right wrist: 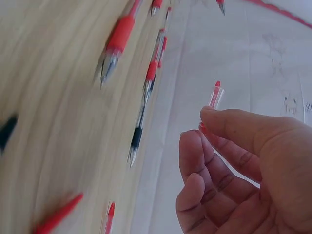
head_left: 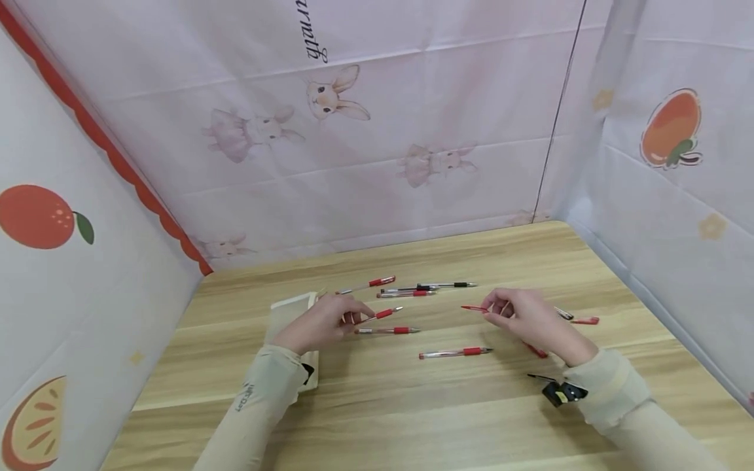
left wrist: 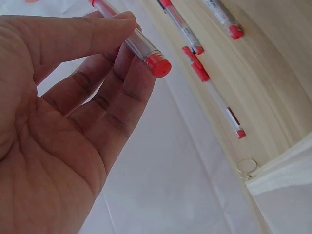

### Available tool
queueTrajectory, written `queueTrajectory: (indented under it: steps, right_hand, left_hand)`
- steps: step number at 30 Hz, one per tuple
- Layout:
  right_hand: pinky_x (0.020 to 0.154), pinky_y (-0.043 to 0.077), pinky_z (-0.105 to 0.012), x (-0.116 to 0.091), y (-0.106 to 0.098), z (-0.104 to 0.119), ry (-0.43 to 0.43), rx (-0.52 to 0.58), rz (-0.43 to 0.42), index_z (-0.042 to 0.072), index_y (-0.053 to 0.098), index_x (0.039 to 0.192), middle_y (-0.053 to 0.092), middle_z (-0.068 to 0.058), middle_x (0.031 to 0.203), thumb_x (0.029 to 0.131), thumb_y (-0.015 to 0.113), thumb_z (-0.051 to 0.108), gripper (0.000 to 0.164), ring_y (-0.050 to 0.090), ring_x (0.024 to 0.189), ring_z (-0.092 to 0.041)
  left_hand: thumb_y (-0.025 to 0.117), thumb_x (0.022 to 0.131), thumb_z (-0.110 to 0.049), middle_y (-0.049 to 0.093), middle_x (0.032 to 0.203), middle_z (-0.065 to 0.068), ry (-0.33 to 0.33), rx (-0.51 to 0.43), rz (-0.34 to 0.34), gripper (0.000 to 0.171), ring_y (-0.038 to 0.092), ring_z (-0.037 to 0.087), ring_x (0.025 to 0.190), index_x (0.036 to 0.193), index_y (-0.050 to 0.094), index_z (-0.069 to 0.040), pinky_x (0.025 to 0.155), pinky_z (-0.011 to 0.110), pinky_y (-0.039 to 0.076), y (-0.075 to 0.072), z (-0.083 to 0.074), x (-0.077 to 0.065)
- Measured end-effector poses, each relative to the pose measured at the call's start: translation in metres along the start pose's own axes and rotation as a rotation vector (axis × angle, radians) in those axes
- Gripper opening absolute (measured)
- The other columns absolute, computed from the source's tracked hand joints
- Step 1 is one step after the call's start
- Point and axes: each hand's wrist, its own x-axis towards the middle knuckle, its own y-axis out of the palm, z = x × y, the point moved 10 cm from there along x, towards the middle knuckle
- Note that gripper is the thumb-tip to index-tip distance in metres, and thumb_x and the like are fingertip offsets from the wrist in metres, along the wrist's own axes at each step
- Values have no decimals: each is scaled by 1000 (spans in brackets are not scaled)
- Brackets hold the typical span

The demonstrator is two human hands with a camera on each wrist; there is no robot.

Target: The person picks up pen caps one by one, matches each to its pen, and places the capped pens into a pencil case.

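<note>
Between thumb and fingers my left hand (head_left: 326, 318) pinches an uncapped red gel pen (head_left: 385, 314), its metal tip pointing right. The pen's red end plug (left wrist: 160, 66) faces the left wrist camera. My right hand (head_left: 524, 320) pinches a clear and red pen cap (right wrist: 216, 97), raised off the table and pointing left toward the pen. Below the left hand lies another uncapped red pen (head_left: 385, 331). A third uncapped red pen (head_left: 453, 353) lies between the hands, nearer the front.
Behind the hands lie a capped red pen (head_left: 381, 281), another red pen (head_left: 406, 294) and black pens (head_left: 453, 284). Loose caps, including a red cap (head_left: 586, 320) and a dark cap (head_left: 563, 313), lie around the right hand. A pale flat item (head_left: 288, 314) is under the left forearm.
</note>
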Motion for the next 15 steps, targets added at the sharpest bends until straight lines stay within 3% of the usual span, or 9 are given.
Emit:
queueTrajectory:
  steps: [5, 11, 15]
  right_hand:
    - [67, 52, -23, 4, 8, 11, -30, 11, -3, 10, 75, 105, 70, 6, 85, 100, 75, 12, 5, 62, 76, -8]
    - [67, 53, -24, 6, 13, 23, -39, 29, 11, 10, 75, 106, 70, 6, 86, 101, 74, 13, 6, 63, 77, -8]
    - [68, 54, -24, 8, 16, 31, -62, 34, 14, 10, 75, 106, 70, 6, 86, 101, 74, 13, 6, 62, 77, -8]
  left_hand:
    - [73, 93, 10, 78, 105, 7, 42, 31, -12, 40, 68, 10, 87, 126, 79, -12, 80, 36, 63, 0, -8, 0]
    - [71, 92, 13, 77, 103, 7, 84, 64, -34, 41, 67, 9, 85, 121, 81, -13, 77, 30, 61, -2, -16, 0]
    - [71, 92, 13, 77, 103, 6, 70, 75, -28, 41, 64, 9, 84, 122, 81, -13, 77, 25, 56, -2, -18, -1]
